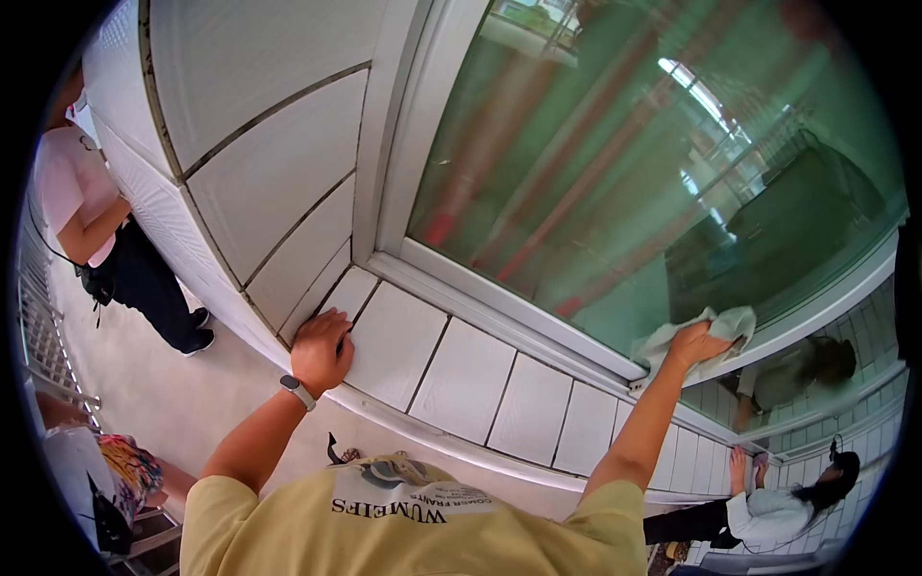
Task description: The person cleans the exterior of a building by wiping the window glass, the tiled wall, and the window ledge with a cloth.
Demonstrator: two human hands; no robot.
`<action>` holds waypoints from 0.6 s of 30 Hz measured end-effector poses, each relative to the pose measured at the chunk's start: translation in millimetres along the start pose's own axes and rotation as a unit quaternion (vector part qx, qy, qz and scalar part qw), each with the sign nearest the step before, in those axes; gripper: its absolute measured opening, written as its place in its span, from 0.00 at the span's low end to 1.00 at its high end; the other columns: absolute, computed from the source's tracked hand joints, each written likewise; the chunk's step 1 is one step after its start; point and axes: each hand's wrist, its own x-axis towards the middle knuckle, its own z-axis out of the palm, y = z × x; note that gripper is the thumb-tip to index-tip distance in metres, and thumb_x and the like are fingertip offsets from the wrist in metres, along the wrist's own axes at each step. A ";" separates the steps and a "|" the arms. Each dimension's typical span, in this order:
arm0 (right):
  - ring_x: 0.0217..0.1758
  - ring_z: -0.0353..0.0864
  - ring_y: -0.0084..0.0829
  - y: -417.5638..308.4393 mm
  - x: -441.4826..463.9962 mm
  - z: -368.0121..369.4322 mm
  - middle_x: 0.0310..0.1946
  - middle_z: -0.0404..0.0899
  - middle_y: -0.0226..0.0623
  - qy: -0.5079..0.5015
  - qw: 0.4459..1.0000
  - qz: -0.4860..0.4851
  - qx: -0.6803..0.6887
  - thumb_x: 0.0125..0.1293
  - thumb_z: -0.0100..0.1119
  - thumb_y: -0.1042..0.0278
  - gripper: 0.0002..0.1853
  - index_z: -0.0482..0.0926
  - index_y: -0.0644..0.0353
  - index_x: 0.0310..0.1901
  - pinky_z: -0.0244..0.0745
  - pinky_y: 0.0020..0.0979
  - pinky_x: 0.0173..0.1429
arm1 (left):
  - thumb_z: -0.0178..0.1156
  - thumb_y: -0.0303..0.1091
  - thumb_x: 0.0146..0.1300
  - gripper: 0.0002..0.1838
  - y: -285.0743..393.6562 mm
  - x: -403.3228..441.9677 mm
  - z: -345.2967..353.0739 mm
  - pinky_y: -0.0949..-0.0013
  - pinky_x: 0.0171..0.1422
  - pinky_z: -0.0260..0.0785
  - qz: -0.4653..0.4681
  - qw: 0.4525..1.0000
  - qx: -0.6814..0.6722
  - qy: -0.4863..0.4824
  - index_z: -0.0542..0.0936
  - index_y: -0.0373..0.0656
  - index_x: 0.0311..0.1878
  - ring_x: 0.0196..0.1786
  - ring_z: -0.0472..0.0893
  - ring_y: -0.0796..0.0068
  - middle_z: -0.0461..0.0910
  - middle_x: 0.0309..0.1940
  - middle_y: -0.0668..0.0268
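A white cloth (738,324) is bunched under my right hand (699,344), which presses it on the lower corner of the window glass (576,182), beside the white frame (519,309). My left hand (323,351) rests on the corner of the white tiled sill (461,370), its fingers bent over the edge. I cannot make out anything held in it. A band with a grey face sits on my left wrist. Reddish streaks and reflections show on the green-tinted glass.
White tiled wall (269,125) rises at the left of the window. A person in pink (77,182) stands beyond it. Another person (82,470) is at the lower left, near a metal railing (48,336). At the lower right a person in white (768,518) reaches to the sill.
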 end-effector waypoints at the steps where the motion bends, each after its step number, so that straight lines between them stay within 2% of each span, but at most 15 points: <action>1: 0.60 0.62 0.67 1.1 -3.5 -2.9 0.59 0.66 0.67 -0.010 1.000 0.013 -0.009 0.63 0.40 0.62 0.25 0.72 0.72 0.55 0.51 0.55 0.69 | 0.58 0.28 0.54 0.10 -0.7 0.4 -0.1 0.56 0.60 0.68 0.004 1.000 0.005 -0.003 0.80 0.39 0.40 0.57 0.77 0.55 0.81 0.46 0.56; 4: 0.59 0.63 0.66 0.9 -12.5 -8.1 0.58 0.67 0.67 -0.022 0.999 0.014 0.031 0.63 0.43 0.62 0.26 0.70 0.74 0.56 0.55 0.52 0.66 | 0.58 0.28 0.55 0.10 0.4 2.1 0.1 0.55 0.60 0.67 0.010 1.000 0.002 -0.005 0.80 0.39 0.40 0.57 0.77 0.55 0.81 0.47 0.56; 9: 0.57 0.64 0.64 -1.5 -23.9 1.8 0.58 0.66 0.66 -0.015 1.000 0.010 0.015 0.65 0.42 0.63 0.25 0.68 0.78 0.56 0.57 0.52 0.64 | 0.58 0.29 0.55 0.10 0.3 0.8 -0.1 0.55 0.60 0.67 0.006 1.000 0.001 -0.019 0.80 0.40 0.41 0.57 0.77 0.55 0.80 0.48 0.56; 11: 0.53 0.70 0.62 -22.1 -24.4 11.1 0.49 0.72 0.66 0.118 0.984 0.115 0.071 0.64 0.45 0.67 0.20 0.73 0.77 0.48 0.60 0.51 0.61 | 0.58 0.29 0.55 0.10 1.6 1.9 -1.0 0.54 0.60 0.67 0.006 1.000 0.006 -0.022 0.80 0.40 0.41 0.58 0.76 0.55 0.80 0.48 0.56; 12: 0.53 0.70 0.62 -36.7 -21.2 13.4 0.49 0.72 0.66 0.114 0.984 0.112 0.074 0.64 0.45 0.67 0.20 0.73 0.77 0.48 0.60 0.51 0.61 | 0.58 0.29 0.55 0.10 2.2 2.0 -1.1 0.54 0.60 0.67 0.005 1.000 0.009 -0.020 0.80 0.40 0.41 0.57 0.77 0.55 0.80 0.48 0.56; 14: 0.46 0.75 0.58 -77.7 -3.2 11.2 0.39 0.77 0.63 0.115 0.939 0.306 0.109 0.63 0.47 0.72 0.12 0.76 0.74 0.39 0.63 0.49 0.58 | 0.58 0.29 0.55 0.10 1.1 1.5 1.1 0.54 0.60 0.67 0.001 1.000 0.007 -0.017 0.80 0.40 0.41 0.57 0.77 0.55 0.81 0.47 0.56; 15: 0.46 0.75 0.58 -77.4 -10.3 20.7 0.39 0.77 0.63 0.111 0.938 0.308 0.112 0.63 0.47 0.72 0.12 0.76 0.74 0.39 0.63 0.49 0.58 | 0.58 0.29 0.55 0.10 -0.3 1.3 1.1 0.54 0.60 0.67 0.003 1.000 0.007 -0.016 0.80 0.40 0.41 0.57 0.77 0.54 0.81 0.47 0.56; 17: 0.46 0.70 0.58 -77.2 -37.0 39.4 0.45 0.72 0.62 -0.026 0.973 0.227 -0.028 0.64 0.47 0.71 0.14 0.71 0.75 0.44 0.61 0.51 0.56 | 0.58 0.29 0.55 0.10 -1.0 2.6 1.6 0.54 0.60 0.68 -0.001 1.000 0.011 -0.018 0.81 0.40 0.40 0.56 0.77 0.54 0.81 0.46 0.56; 18: 0.48 0.70 0.59 -86.3 -52.1 50.2 0.46 0.72 0.63 -0.016 0.975 0.219 0.013 0.63 0.49 0.69 0.16 0.71 0.76 0.46 0.61 0.50 0.58 | 0.58 0.29 0.55 0.09 -1.1 2.8 1.4 0.55 0.60 0.68 0.008 1.000 0.013 -0.011 0.81 0.40 0.40 0.56 0.78 0.54 0.81 0.46 0.56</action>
